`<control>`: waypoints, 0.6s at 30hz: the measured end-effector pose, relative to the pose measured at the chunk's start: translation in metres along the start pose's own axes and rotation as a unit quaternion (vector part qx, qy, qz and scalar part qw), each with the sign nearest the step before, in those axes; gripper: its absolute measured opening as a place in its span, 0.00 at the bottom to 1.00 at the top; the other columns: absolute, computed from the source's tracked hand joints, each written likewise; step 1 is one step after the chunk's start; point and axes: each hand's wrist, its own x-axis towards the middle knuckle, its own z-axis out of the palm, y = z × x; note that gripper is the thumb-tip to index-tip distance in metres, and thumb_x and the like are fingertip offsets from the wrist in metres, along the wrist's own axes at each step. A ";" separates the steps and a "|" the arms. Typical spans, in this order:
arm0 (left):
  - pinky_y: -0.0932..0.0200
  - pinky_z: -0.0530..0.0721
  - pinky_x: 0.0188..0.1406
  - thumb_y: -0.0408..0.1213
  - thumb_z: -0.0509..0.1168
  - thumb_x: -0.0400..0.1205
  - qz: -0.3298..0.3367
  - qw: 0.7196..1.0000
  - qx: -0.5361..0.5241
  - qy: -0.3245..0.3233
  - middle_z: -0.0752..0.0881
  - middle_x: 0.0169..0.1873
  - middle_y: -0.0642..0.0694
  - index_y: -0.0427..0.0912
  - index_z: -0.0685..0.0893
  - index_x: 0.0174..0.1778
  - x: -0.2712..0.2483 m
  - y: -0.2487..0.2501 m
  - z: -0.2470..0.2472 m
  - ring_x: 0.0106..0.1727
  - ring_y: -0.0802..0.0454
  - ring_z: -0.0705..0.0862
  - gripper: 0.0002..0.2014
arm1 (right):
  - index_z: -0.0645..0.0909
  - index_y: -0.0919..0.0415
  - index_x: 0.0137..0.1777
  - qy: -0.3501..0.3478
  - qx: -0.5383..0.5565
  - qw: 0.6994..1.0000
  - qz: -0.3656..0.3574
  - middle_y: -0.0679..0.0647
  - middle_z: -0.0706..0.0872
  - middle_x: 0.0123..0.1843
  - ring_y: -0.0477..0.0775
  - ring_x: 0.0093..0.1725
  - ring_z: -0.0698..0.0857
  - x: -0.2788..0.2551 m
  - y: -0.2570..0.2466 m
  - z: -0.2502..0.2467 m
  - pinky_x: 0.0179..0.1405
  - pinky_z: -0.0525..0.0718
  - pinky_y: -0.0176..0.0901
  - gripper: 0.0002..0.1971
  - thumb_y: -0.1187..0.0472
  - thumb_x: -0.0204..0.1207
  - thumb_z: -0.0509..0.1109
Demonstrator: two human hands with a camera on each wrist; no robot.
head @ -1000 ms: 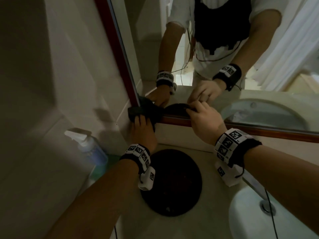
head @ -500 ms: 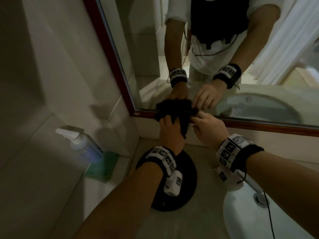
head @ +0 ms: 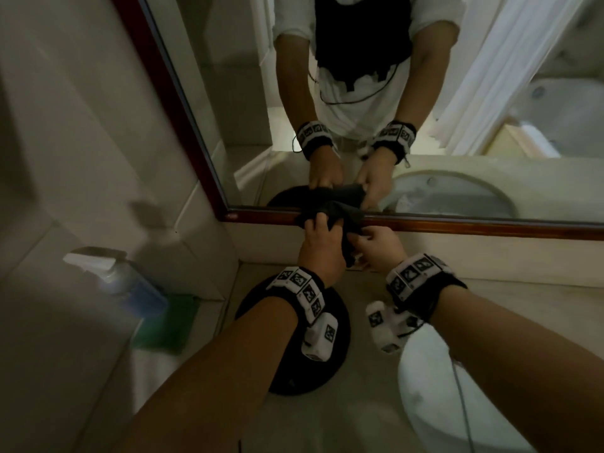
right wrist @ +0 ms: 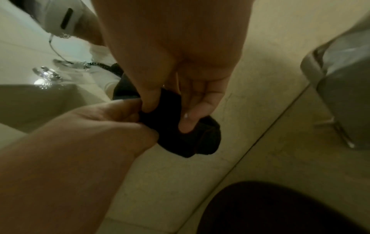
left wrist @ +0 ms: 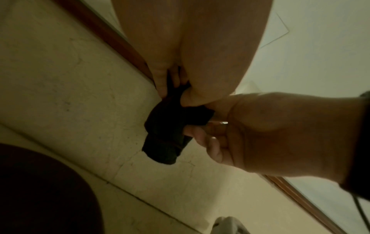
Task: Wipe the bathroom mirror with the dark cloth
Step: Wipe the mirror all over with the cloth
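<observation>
head view: the dark cloth (head: 330, 212) is bunched against the lower wooden frame (head: 457, 227) of the mirror (head: 261, 109), near its bottom left corner. the left hand (head: 322, 243) grasps the cloth from below, fingers curled into the fabric. the right hand (head: 376, 245) pinches a hanging fold of the same cloth just beside the left hand. a round dark mat (head: 294, 371) lies on the counter (head: 359, 403) under the left wrist. a spray bottle (head: 124, 286) stands at the left, well apart from the hands. the sink (head: 441, 403) sits at the lower right.

left wrist view: the left hand's fingers (left wrist: 162, 79) and thumb clamp the upper part of the cloth (left wrist: 172, 134). the right hand (left wrist: 260, 134) holds its lower part between thumb and fingers. one end of the cloth hangs free in front of the pale wall strip below the frame.

right wrist view: the right hand (right wrist: 180, 63) pinches the cloth (right wrist: 190, 139) between thumb and forefinger; the left hand (right wrist: 90, 126) grips it alongside.

task progress (judgement): the cloth is at the bottom edge only. no streaks or wiped zone are distinguishable on the glass, so the completed area cannot be determined. the hands appear to be regathering the cloth. the larger glass surface above and to the right probably remains to be wiped.
</observation>
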 end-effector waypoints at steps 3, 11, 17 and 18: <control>0.48 0.74 0.70 0.29 0.62 0.80 0.023 0.999 -0.023 -0.002 0.63 0.73 0.40 0.47 0.67 0.80 0.000 -0.012 -0.003 0.70 0.37 0.64 0.31 | 0.87 0.62 0.42 0.037 0.092 0.995 0.020 0.56 0.89 0.35 0.46 0.28 0.88 -0.002 -0.011 0.015 0.27 0.86 0.42 0.09 0.57 0.79 0.73; 0.43 0.74 0.73 0.23 0.64 0.75 0.082 0.979 -0.160 0.094 0.72 0.70 0.35 0.38 0.75 0.76 -0.006 -0.037 -0.008 0.69 0.34 0.74 0.29 | 0.86 0.60 0.43 0.173 0.154 0.973 -0.021 0.60 0.90 0.36 0.57 0.32 0.91 -0.007 -0.036 0.015 0.30 0.92 0.54 0.07 0.61 0.80 0.68; 0.48 0.77 0.68 0.23 0.60 0.80 0.075 0.965 -0.221 0.119 0.77 0.68 0.37 0.37 0.78 0.71 0.000 -0.056 -0.040 0.69 0.39 0.76 0.22 | 0.82 0.60 0.59 0.246 0.030 0.947 -0.204 0.51 0.85 0.48 0.48 0.48 0.82 -0.013 -0.067 0.024 0.49 0.75 0.36 0.10 0.65 0.79 0.67; 0.50 0.78 0.65 0.24 0.61 0.81 0.061 0.964 -0.232 0.113 0.78 0.66 0.36 0.37 0.79 0.70 0.000 -0.060 -0.045 0.67 0.39 0.78 0.20 | 0.81 0.61 0.61 0.235 0.023 0.943 -0.234 0.53 0.85 0.51 0.50 0.51 0.82 -0.013 -0.068 0.029 0.52 0.74 0.35 0.12 0.65 0.79 0.68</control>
